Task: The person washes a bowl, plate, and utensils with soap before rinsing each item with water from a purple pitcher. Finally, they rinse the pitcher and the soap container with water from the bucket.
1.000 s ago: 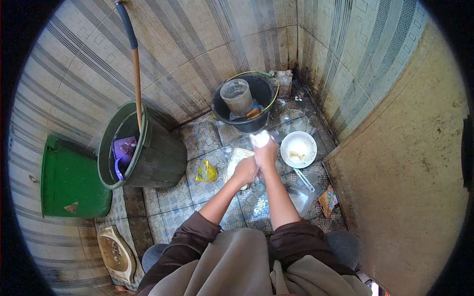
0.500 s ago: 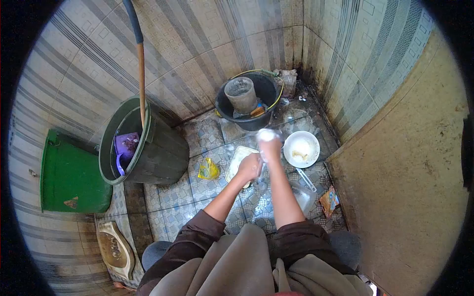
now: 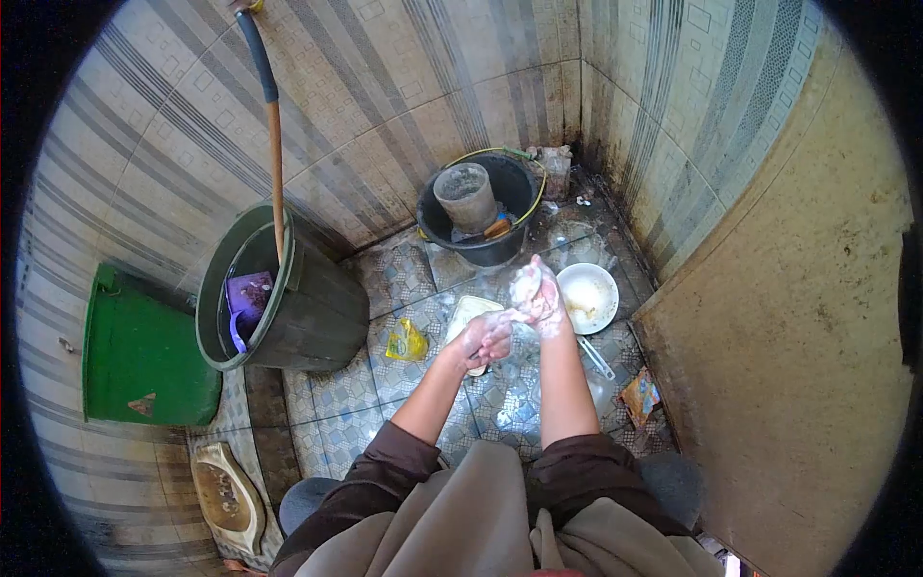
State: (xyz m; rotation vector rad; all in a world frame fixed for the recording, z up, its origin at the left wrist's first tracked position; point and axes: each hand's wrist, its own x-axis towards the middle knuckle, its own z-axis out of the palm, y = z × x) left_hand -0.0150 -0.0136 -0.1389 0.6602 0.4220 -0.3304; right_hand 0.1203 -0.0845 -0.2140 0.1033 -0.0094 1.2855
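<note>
Right hand point(image 3: 541, 300) turned palm-up near the bowl rim point(image 3: 615, 296), open floor point(image 3: 505, 418) between forearms point(image 3: 565, 389).

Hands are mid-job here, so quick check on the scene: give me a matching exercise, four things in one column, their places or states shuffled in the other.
Things
1. left hand and right hand
2. grey cup
3. purple container
4. white bowl

Places or states
A. inside the dark green bin
B. on the tiles, just right of the right hand
C. coated with white foam
D. inside the black bucket

Pairs: 1-C, 2-D, 3-A, 4-B
</note>
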